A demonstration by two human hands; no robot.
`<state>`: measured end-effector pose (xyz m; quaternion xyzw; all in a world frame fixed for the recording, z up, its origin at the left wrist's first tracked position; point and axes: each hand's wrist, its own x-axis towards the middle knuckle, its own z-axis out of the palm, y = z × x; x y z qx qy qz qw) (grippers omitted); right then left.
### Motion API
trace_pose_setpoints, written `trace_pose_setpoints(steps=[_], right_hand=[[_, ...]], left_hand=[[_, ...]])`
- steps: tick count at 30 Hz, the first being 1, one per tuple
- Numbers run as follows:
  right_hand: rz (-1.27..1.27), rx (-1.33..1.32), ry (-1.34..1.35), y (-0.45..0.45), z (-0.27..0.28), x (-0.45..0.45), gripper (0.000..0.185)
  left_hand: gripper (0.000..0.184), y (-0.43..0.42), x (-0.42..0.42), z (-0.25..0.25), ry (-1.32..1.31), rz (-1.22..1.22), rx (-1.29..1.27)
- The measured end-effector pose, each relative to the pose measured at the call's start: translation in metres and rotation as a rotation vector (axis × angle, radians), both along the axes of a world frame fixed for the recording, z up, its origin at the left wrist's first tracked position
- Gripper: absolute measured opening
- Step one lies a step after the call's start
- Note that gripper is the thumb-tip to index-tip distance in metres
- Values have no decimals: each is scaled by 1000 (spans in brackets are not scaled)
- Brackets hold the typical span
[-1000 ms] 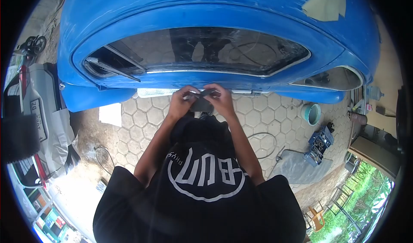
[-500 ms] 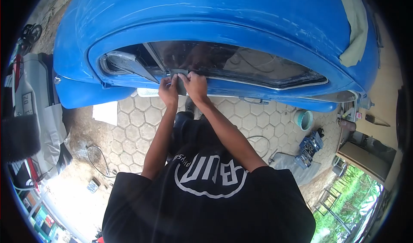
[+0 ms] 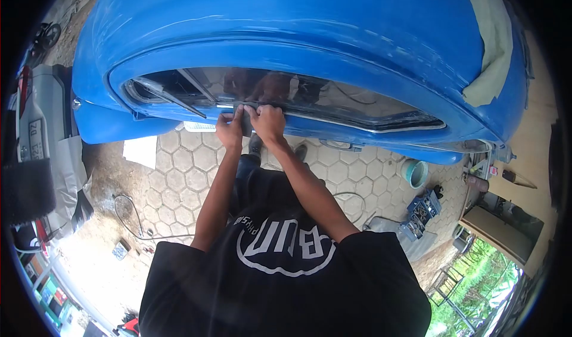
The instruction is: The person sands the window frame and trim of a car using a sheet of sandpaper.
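A small grey sheet (image 3: pixel 246 126), which looks like sandpaper, hangs between my hands at the lower edge of a car's side window (image 3: pixel 333 95). My left hand (image 3: pixel 229 129) pinches it from the left, fingertips at the sill. From the other side my right hand (image 3: pixel 268 122) has its fingers closed on the sheet's upper part, thumb towards the left hand. The blue car door (image 3: pixel 298 124) lies right under both hands. Left of them, a tilted vent window (image 3: pixel 170 97) stands out from the frame, seen nearly edge-on. What the fingertips press on is hidden.
Masking paper (image 3: pixel 494 57) covers part of the scuffed blue body. On the hexagonal paving (image 3: pixel 185 182) stand a teal bucket (image 3: pixel 415 174) and a blue toolbox (image 3: pixel 422 212). A hose (image 3: pixel 122 218) lies at left, near a grey vehicle (image 3: pixel 44 116). A wooden cabinet (image 3: pixel 497 233) is at right.
My view has shifted slightly, and the vent window now appears narrower, more edge-on. Both hands stay together on the grey sheet at the window's edge.
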<state>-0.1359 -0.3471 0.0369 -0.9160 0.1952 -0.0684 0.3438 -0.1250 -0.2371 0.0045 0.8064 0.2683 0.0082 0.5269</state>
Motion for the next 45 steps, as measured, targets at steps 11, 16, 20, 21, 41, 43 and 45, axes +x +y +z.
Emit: trace_pose_setpoints(steps=[11, 16, 20, 21, 41, 43, 45], right_hand=[[-31, 61, 53, -124, 11, -58, 50], [-40, 86, 51, -181, 5, -87, 51], [-36, 44, -40, -216, 10, -106, 53], [-55, 102, -11, -226, 11, -112, 53], [-72, 120, 40, -178, 5, -87, 52], [-33, 129, 51, -158, 4, -74, 52], [0, 80, 39, -135, 0, -60, 52]], left_hand=[[43, -114, -52, -1, -40, -123, -41], [45, -168, -78, 15, -65, -237, 100], [52, -202, -91, 26, 55, -348, 259], [52, -210, -95, 28, 54, -383, 260], [46, -161, -68, 34, 51, -388, 189], [46, -140, -58, 34, 33, -342, 191], [47, -117, -49, 30, 22, -308, 198]])
